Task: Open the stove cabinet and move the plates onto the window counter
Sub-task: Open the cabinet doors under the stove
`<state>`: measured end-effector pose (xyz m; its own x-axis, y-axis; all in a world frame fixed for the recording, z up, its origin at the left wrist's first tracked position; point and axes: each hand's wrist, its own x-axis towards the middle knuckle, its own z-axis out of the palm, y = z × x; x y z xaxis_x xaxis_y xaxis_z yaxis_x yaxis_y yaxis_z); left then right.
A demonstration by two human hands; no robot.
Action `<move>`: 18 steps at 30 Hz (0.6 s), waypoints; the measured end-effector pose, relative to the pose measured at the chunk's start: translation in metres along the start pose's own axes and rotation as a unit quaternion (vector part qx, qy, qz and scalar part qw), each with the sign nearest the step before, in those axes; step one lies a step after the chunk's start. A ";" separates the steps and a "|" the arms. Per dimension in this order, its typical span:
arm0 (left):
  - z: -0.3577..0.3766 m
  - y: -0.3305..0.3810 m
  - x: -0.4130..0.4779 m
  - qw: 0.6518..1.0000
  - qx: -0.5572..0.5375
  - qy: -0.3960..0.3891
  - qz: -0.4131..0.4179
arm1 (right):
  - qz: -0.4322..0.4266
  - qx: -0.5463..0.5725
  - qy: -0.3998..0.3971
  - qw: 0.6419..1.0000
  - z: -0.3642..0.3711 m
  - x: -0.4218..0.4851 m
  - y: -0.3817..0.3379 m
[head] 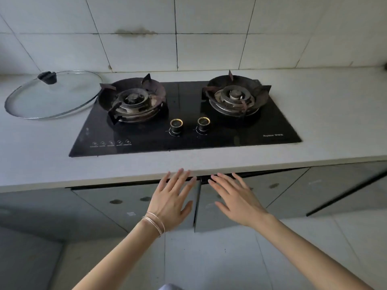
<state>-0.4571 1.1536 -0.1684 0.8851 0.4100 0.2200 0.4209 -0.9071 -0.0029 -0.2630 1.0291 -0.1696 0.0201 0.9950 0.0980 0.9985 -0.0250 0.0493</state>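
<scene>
A black two-burner gas stove (184,130) is set into a pale counter. Beneath it are two grey cabinet doors, the left door (129,204) and the right door (272,191), both closed and meeting at a dark seam. My left hand (171,199), with thin bracelets at the wrist, is spread open in front of the left door's top inner corner. My right hand (234,195) is spread open in front of the right door's top inner corner. Fingertips of both reach up to the counter's underside edge. No plates are visible; the cabinet's inside is hidden.
A glass pot lid (54,95) with a black knob lies on the counter (326,114) left of the stove. Grey tiled wall rises behind. More grey cabinet doors (343,185) continue to the right, and a pale tiled floor (219,258) lies below.
</scene>
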 end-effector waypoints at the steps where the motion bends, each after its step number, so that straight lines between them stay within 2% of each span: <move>1: 0.014 -0.004 0.004 1.000 0.004 0.022 0.000 | -0.003 0.000 0.019 1.000 0.014 0.001 0.001; 5: 0.053 -0.019 0.020 0.992 0.014 0.127 -0.001 | -0.021 -0.003 0.126 0.992 0.059 0.010 0.005; 10: 0.084 -0.026 0.029 0.969 0.051 0.243 0.010 | -0.046 -0.028 0.257 0.965 0.091 0.019 0.002; 18: 0.107 -0.037 0.040 0.936 0.108 0.333 0.029 | -0.007 -0.063 0.394 0.917 0.126 0.044 -0.005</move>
<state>-0.4166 1.2136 -0.2635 0.6180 0.1448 0.7728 0.4700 -0.8560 -0.2155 -0.2610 1.0856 -0.2905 -0.0863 0.6177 0.7816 0.9834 -0.0728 0.1662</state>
